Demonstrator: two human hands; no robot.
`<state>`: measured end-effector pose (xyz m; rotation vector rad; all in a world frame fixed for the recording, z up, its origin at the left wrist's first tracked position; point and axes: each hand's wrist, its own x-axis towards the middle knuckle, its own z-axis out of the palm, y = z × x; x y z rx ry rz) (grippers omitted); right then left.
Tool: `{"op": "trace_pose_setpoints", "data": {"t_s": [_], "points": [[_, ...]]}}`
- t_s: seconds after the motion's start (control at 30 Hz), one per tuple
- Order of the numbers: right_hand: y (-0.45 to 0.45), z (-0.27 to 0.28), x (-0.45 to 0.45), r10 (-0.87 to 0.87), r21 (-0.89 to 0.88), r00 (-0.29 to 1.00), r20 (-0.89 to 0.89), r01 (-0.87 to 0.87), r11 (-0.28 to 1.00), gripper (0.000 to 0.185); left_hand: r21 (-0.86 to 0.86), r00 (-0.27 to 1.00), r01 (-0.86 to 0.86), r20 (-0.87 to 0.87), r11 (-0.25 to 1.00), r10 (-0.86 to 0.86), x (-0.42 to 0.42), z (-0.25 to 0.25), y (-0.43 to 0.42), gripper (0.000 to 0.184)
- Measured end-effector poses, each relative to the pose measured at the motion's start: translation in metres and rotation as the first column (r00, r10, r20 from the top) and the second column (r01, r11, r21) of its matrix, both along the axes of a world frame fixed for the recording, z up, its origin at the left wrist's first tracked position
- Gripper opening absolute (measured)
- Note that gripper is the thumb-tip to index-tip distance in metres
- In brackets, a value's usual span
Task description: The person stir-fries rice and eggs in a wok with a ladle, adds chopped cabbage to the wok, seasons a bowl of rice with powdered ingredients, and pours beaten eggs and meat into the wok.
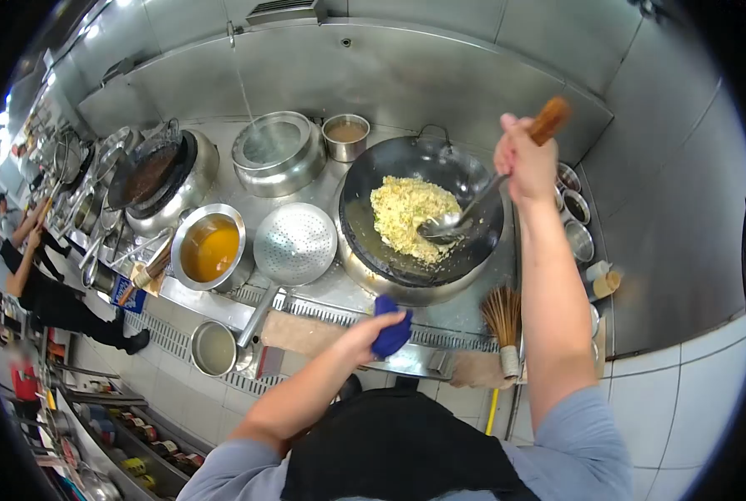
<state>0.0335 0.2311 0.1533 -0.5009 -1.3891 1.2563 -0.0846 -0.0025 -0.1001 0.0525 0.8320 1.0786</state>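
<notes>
Nearest, the person's black apron (398, 455). L hand (363, 341) is closed round a bunched blue cloth (392, 327), held just in front of the wok stand, nr the tabletop's (260, 204) front edge. A beige cloth (299, 332) lies along that edge, L of it; to the R, a brush (501, 317) w/ bristles up.

Next, the wok (363, 194), dark, on its round steel stand. Yellowish rice (411, 209) w/ green bits is heaped in the wok, L of ctr. R hand (527, 159), up over the wok's R side, grips the ladle (444, 225) by its wooden handle; ladle's bowl is in the wok, at the rice's R edge.

L of the wok: a strainer (295, 242), flat, then a pot of orange liquid (214, 214).

Behind: a small pot of brown liquid (345, 153), & a big pot (288, 175) w/ water running in from a tap (231, 33). Far back, steel wall (440, 67).

Far L, a co-worker (51, 292), dark apron, at another stove.
</notes>
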Motion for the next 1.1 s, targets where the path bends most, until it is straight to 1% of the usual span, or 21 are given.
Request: {"op": "trace_pose_setpoints", "data": {"t_s": [0.1,0.13,0.2,0.23,0.27,0.37,0.43,0.5,0.53,0.57,0.63,0.7,0.73,0.77,0.8,0.83,0.9,0.93,0.97,1.03,1.1], "points": [[-0.023,0.033,0.021,0.096,0.269,0.989,-0.116,-0.062,0.961,0.031,-0.022,0.998,0.008,0.055,1.0,-0.007,-0.006,-0.015,-0.045,0.04],[-0.024,0.025,0.016,0.116,0.278,0.988,-0.101,-0.084,0.957,0.031,-0.012,0.998,-0.011,0.069,1.0,0.012,-0.008,-0.013,-0.051,0.04],[-0.015,-0.027,-0.002,-0.123,0.057,0.958,-0.257,0.143,0.988,0.03,0.05,0.988,-0.008,0.155,0.999,0.0,-0.015,0.004,-0.069,0.045],[0.0,-0.074,-0.017,-0.187,0.013,0.977,-0.104,0.189,0.982,0.03,0.06,0.987,-0.021,0.158,0.998,0.011,-0.02,-0.003,-0.073,0.045],[0.007,-0.094,-0.024,-0.033,-0.036,0.996,-0.085,0.03,0.999,0.029,0.088,0.988,-0.038,0.15,0.995,0.024,-0.023,-0.017,-0.075,0.047],[0.008,-0.038,-0.034,0.068,-0.106,0.996,0.056,-0.061,0.992,0.031,0.08,0.992,-0.07,0.106,0.994,0.062,-0.033,-0.022,-0.084,0.054],[-0.007,-0.016,-0.035,0.107,-0.057,0.991,0.085,-0.102,0.993,0.033,0.115,0.986,-0.133,0.116,0.984,0.12,-0.042,-0.01,-0.084,0.045],[-0.027,-0.018,-0.035,0.149,0.129,0.983,-0.105,-0.135,0.982,0.033,0.181,0.977,-0.174,0.158,0.968,0.146,-0.044,0.008,-0.079,0.046],[-0.024,-0.04,-0.043,0.106,0.078,0.972,-0.211,-0.092,0.993,0.031,0.197,0.978,-0.15,0.172,0.969,0.117,-0.048,0.006,-0.079,0.05],[-0.018,-0.063,-0.057,-0.065,0.042,0.991,-0.115,0.07,0.997,0.028,0.213,0.98,-0.117,0.184,0.97,0.078,-0.048,0.002,-0.081,0.054],[0.006,-0.091,-0.071,0.053,-0.05,0.997,-0.053,-0.056,0.997,0.025,0.168,0.986,-0.137,0.12,0.976,0.118,-0.047,-0.009,-0.081,0.051],[0.004,-0.048,-0.07,0.059,-0.058,0.989,0.139,-0.051,0.997,0.026,0.191,0.978,-0.176,0.143,0.966,0.15,-0.047,-0.005,-0.081,0.052],[-0.004,-0.035,-0.068,0.038,-0.011,0.993,0.108,-0.037,0.999,0.026,0.182,0.978,-0.177,0.147,0.967,0.151,-0.045,0.004,-0.083,0.052],[-0.008,-0.028,-0.066,0.017,0.041,0.997,0.075,-0.02,0.999,0.027,0.27,0.969,-0.206,0.188,0.941,0.159,-0.043,0.02,-0.082,0.057],[-0.004,-0.033,-0.061,0.003,0.099,0.999,-0.035,0.0,0.995,0.026,0.355,0.959,-0.238,0.231,0.904,0.162,-0.042,0.029,-0.079,0.061],[0.0,-0.044,-0.063,0.002,0.097,1.0,-0.03,0.001,0.995,0.026,0.352,0.959,-0.239,0.235,0.905,0.161,-0.043,0.03,-0.074,0.061],[0.011,-0.077,-0.067,-0.039,0.039,0.952,-0.304,0.054,0.998,0.026,0.42,0.94,-0.215,0.334,0.882,0.07,-0.039,0.03,-0.073,0.072],[0.017,-0.091,-0.075,-0.046,-0.067,0.968,-0.245,0.031,0.997,0.027,0.416,0.942,-0.204,0.329,0.886,0.063,-0.038,0.031,-0.072,0.072],[0.014,-0.083,-0.07,-0.056,-0.071,0.967,-0.248,0.039,0.997,0.027,0.422,0.922,-0.208,0.387,0.882,0.032,-0.035,0.031,-0.072,0.072],[-0.001,-0.04,-0.057,0.184,-0.093,0.982,-0.051,-0.188,0.978,0.028,0.427,0.894,-0.222,0.448,0.877,0.008,-0.033,0.031,-0.073,0.072],[-0.042,-0.005,-0.036,0.255,0.016,0.967,0.004,-0.255,0.967,0.033,0.405,0.835,-0.188,0.546,0.895,-0.071,-0.029,0.029,-0.076,0.072]]}}
